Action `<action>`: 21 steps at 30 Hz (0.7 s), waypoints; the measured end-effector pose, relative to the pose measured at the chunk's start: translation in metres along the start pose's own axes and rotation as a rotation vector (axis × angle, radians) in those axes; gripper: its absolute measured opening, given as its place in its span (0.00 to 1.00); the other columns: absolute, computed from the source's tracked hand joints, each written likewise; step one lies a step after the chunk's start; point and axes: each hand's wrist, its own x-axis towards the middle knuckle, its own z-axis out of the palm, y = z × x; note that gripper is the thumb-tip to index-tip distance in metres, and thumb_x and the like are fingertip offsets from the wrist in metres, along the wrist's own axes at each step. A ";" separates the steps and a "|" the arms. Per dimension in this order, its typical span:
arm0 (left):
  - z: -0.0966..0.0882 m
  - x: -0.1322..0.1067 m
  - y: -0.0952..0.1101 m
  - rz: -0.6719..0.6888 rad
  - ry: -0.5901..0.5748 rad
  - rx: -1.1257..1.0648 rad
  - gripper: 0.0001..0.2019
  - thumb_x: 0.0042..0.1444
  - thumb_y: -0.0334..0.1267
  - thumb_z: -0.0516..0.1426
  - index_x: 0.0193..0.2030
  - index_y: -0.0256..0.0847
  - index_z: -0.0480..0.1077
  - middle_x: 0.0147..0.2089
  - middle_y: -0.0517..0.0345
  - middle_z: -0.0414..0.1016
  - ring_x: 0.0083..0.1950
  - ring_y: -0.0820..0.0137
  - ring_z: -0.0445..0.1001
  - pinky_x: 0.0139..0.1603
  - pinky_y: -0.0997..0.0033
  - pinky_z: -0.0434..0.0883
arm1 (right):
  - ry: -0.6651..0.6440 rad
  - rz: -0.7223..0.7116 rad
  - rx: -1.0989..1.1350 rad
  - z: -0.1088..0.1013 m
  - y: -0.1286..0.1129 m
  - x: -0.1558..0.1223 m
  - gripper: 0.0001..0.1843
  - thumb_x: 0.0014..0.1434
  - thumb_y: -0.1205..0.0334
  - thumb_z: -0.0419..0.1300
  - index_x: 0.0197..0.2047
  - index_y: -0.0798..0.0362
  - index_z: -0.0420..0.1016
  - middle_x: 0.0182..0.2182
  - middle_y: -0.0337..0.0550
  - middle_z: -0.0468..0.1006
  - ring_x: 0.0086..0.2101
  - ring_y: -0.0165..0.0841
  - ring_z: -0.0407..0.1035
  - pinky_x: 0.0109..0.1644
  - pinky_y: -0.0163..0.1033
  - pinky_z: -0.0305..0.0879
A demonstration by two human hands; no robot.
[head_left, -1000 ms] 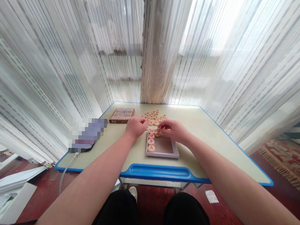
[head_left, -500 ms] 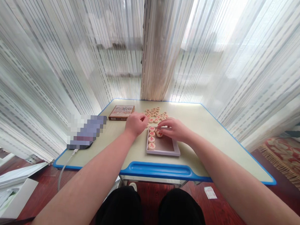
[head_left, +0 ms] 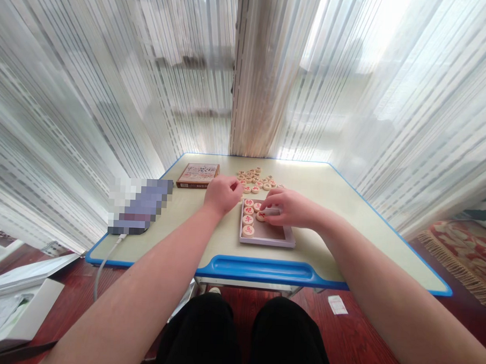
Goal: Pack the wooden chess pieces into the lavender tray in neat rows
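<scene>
A shallow open box [head_left: 266,242] stands on the table in front of me. Down its left side runs a column of round wooden Chinese chess pieces with red characters. Beside that column lies another piece [head_left: 257,206], partly behind my fingers. My right hand [head_left: 288,206] reaches in from the right, its fingertips and thumb on a red-marked Chinese chess piece [head_left: 261,216] inside the box. My left hand [head_left: 224,195] is closed just off the box's far left corner; whatever it may hold is hidden. Behind the box, more loose chess pieces [head_left: 255,189] are heaped.
A printed flat box [head_left: 198,174] lies at the table's back left. Closer along the left edge is a blurred dark device [head_left: 145,207] with a white cable [head_left: 110,254]. A blue moulded trough [head_left: 261,269] forms the table's front edge. Striped curtains [head_left: 207,68] hang behind.
My right hand has shifted slightly nearer with the piece under its fingers, and another piece now shows behind that one. My left hand stays closed near the same place. The view has tilted slightly.
</scene>
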 end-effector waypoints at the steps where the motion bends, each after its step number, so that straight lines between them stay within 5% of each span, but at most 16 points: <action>1: 0.000 0.000 0.000 -0.003 -0.006 0.000 0.12 0.50 0.36 0.53 0.19 0.39 0.71 0.23 0.56 0.73 0.30 0.68 0.68 0.35 0.69 0.65 | 0.000 -0.010 0.006 0.001 0.000 0.000 0.08 0.50 0.60 0.64 0.35 0.49 0.81 0.34 0.43 0.74 0.37 0.35 0.68 0.43 0.39 0.64; 17: -0.001 0.001 -0.001 -0.050 -0.007 -0.005 0.11 0.49 0.36 0.53 0.19 0.39 0.71 0.22 0.57 0.72 0.29 0.69 0.68 0.34 0.70 0.64 | -0.111 -0.011 0.048 -0.004 -0.014 -0.005 0.05 0.47 0.67 0.62 0.29 0.50 0.78 0.30 0.39 0.77 0.31 0.30 0.68 0.37 0.35 0.63; 21: 0.000 0.001 -0.003 -0.048 -0.014 -0.002 0.12 0.49 0.36 0.53 0.19 0.39 0.71 0.22 0.57 0.72 0.29 0.69 0.68 0.34 0.70 0.65 | -0.113 0.011 0.038 -0.003 -0.018 -0.007 0.08 0.47 0.65 0.63 0.33 0.49 0.79 0.25 0.36 0.75 0.26 0.28 0.66 0.33 0.34 0.61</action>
